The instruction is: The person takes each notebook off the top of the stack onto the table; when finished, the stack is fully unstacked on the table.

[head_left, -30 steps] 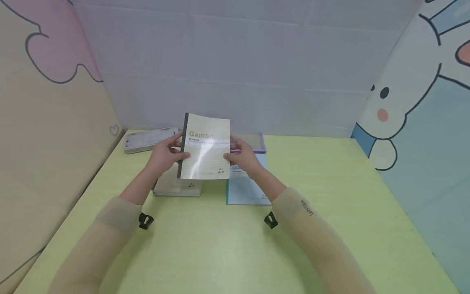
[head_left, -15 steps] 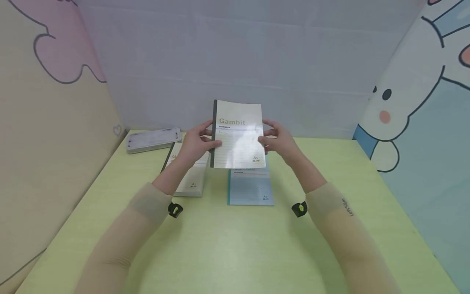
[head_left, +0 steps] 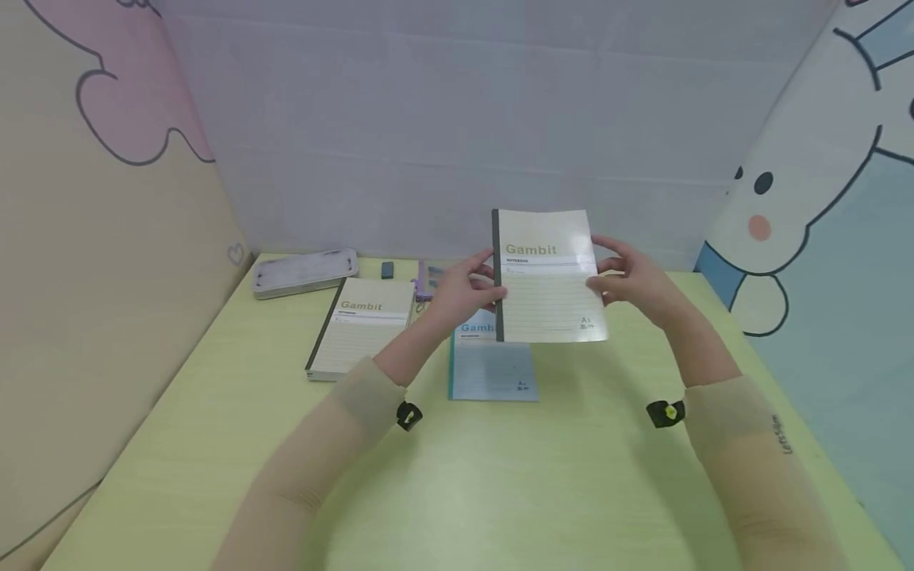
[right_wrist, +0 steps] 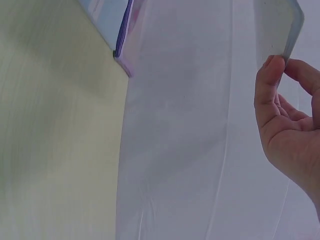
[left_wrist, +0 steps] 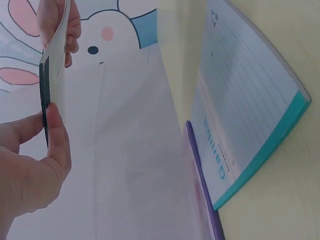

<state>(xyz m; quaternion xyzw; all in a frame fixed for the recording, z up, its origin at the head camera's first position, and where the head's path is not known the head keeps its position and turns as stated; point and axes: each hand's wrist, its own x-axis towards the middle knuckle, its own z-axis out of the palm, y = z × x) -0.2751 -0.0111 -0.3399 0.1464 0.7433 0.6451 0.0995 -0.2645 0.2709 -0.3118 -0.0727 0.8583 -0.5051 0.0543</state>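
Left hand (head_left: 462, 293) and right hand (head_left: 635, 281) pinch 1 cream notebook (head_left: 548, 297), long axis upright in head view, dark spine (head_left: 497, 234) leftward.

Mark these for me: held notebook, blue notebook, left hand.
held notebook (head_left: 550, 279): head view, middle of its front cover
blue notebook (left_wrist: 242, 97): left wrist view, lined area of its front cover
left hand (head_left: 459, 296): head view, back of the hand
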